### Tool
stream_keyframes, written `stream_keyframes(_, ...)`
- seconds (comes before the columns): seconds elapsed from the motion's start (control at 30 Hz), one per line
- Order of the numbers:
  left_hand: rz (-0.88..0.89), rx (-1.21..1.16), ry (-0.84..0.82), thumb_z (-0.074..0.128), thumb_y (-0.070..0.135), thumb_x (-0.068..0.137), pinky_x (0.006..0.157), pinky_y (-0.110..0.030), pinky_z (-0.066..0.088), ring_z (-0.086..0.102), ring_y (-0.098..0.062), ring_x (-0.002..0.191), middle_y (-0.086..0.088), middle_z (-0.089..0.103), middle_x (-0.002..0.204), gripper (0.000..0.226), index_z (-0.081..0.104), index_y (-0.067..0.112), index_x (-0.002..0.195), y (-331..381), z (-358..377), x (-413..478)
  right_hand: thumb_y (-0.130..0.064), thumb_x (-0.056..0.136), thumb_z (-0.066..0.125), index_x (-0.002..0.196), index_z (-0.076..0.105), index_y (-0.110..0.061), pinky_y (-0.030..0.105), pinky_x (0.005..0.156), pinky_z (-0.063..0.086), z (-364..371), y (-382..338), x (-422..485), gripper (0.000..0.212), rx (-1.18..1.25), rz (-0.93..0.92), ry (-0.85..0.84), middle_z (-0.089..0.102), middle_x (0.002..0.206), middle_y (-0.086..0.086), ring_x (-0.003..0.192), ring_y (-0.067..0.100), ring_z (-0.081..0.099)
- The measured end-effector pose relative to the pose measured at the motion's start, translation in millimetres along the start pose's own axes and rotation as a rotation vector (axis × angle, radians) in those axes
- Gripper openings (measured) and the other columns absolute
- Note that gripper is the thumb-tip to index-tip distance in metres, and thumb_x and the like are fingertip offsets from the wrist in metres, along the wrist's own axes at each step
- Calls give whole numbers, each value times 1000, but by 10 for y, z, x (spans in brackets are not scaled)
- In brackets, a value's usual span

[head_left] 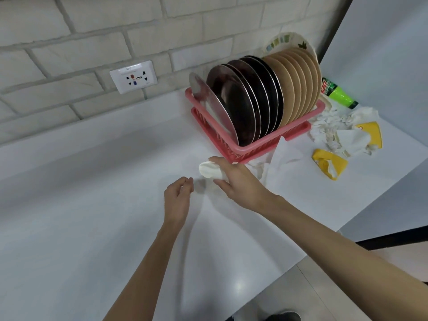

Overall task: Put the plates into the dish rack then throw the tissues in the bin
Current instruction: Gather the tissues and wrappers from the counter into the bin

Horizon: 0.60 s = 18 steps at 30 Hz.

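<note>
In the middle of the frame the right grip (pixel 238 179) clasps a crumpled white tissue (pixel 209 170) just beside the near corner of the pink dish rack (pixel 259 147). The left grip (pixel 178 198) hangs released to its lower left, fingers loosely curled over the white table (pixel 92 205). The plates (pixel 254 96) stand upright in the rack at upper right. More tissues (pixel 335 126) lie heaped at the right edge among yellow scraps (pixel 328 163).

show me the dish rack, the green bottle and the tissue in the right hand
dish rack (pixel 257 145): head view, front pink wall
green bottle (pixel 340 95): head view, its body
tissue (pixel 207 169): head view, wad sticking out of the right hand (pixel 236 179)
</note>
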<state>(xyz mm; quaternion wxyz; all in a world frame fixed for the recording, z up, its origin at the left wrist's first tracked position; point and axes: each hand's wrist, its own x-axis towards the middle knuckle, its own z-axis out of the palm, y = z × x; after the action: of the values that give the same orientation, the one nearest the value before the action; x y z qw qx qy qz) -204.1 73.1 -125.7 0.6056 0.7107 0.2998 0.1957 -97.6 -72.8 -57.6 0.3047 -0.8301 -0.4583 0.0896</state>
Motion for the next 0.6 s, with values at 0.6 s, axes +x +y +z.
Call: stream_keyframes(0.6,51,67,-612,72,32,81,70,-14,51,71,-9,81,10,71,97,19,71,35,100,420,888,-215,-19,92,65,121,60,-26,28,68,52,-500,596,-1050,30,541,397,136,70,92,-7,78,12,66)
